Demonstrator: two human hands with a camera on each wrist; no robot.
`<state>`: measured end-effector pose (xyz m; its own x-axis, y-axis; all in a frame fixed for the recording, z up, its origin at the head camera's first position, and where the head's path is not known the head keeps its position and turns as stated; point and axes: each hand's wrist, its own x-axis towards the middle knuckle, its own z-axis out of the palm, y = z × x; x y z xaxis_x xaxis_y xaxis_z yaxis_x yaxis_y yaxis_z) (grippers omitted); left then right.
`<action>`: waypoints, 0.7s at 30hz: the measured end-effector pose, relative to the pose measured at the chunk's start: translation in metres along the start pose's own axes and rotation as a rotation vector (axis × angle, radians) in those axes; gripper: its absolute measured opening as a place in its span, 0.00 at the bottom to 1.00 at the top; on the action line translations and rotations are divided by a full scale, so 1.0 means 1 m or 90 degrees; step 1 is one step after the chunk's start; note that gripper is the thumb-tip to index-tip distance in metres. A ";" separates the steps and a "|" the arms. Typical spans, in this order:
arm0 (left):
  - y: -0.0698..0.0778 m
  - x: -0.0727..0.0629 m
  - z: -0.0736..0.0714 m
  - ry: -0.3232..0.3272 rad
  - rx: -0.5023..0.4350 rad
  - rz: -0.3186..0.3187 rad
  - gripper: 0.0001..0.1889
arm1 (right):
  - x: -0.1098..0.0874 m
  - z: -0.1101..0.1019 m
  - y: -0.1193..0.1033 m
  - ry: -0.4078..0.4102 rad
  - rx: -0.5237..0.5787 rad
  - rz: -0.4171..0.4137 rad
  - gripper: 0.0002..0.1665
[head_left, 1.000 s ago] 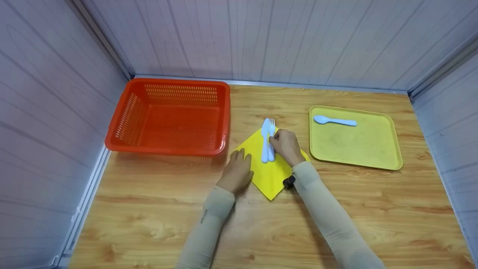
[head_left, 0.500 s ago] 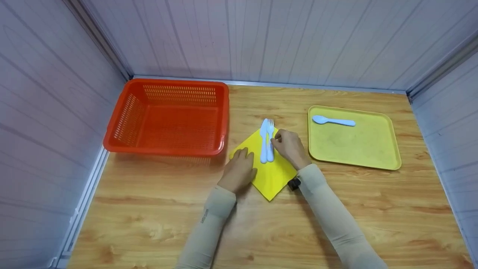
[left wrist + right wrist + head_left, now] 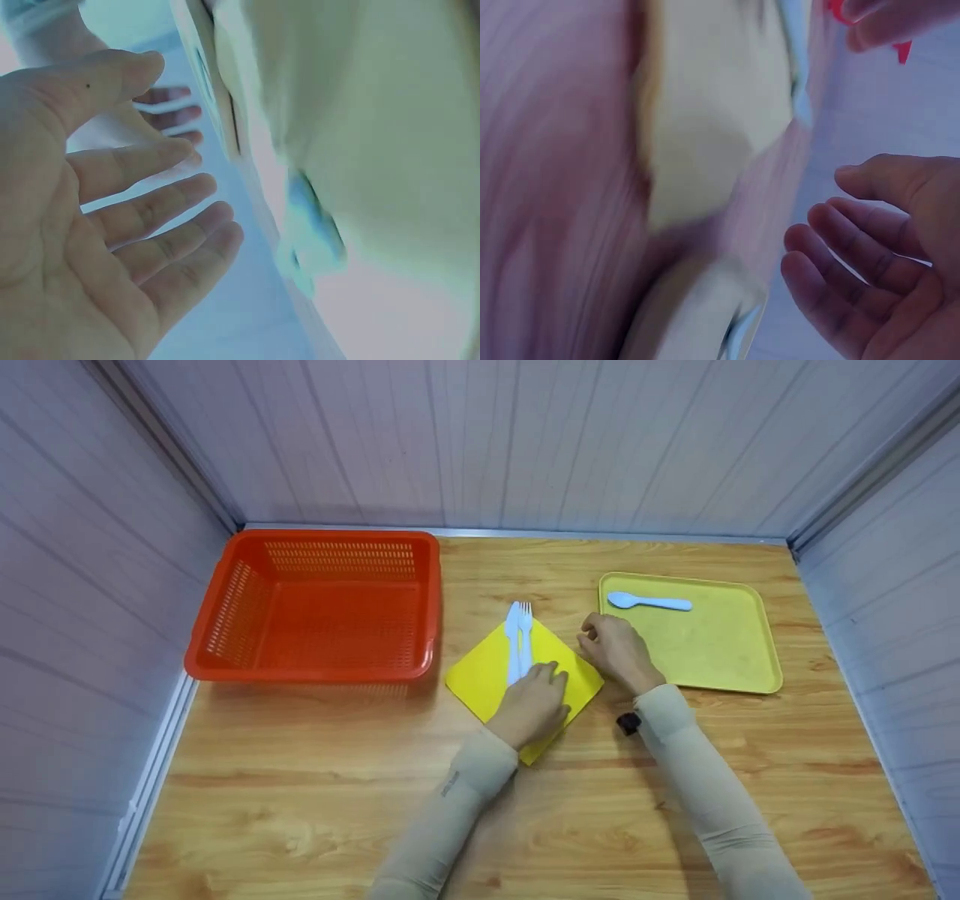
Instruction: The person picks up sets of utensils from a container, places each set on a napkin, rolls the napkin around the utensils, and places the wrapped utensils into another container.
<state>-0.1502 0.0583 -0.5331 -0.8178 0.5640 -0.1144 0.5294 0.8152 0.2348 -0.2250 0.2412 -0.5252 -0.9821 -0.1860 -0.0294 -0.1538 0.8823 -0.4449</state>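
A yellow napkin (image 3: 477,673) lies diamond-wise on the wooden table in the head view. Side by side on it are a pale blue knife (image 3: 513,639) and a pale blue fork (image 3: 526,636), their tips reaching past its far corner. Over the napkin is my left hand (image 3: 532,701), covering the handle ends; whether it touches them I cannot tell. Its fingers are fairly straight and spread in the left wrist view. Between napkin and tray hovers my right hand (image 3: 616,651), fingers loosely bent with nothing in them, as the right wrist view also shows.
To the right is a yellow tray (image 3: 720,652) with a pale blue spoon (image 3: 651,601) near its far left corner. A red-orange plastic basket (image 3: 315,673) stands at the back left. Panelled walls (image 3: 480,442) enclose the table at the back and sides.
My left hand has moved right, from the napkin's left edge to over the cutlery handles. The right hand has drawn away from the fork to the right, toward the tray. The head view has shifted slightly.
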 end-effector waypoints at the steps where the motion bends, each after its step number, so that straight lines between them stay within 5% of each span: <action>1: 0.005 0.003 0.001 0.000 0.007 0.010 0.29 | 0.000 -0.003 0.007 0.004 -0.005 -0.004 0.13; 9: 0.033 0.030 0.008 -0.009 0.044 0.086 0.25 | 0.005 -0.025 0.062 0.033 -0.067 0.005 0.14; 21: 0.049 0.049 0.011 -0.069 0.079 0.095 0.29 | 0.019 -0.030 0.110 0.110 -0.125 0.030 0.13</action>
<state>-0.1621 0.1279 -0.5374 -0.7021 0.6855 -0.1925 0.6726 0.7273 0.1369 -0.2641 0.3482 -0.5478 -0.9901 -0.0800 0.1152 -0.1082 0.9583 -0.2646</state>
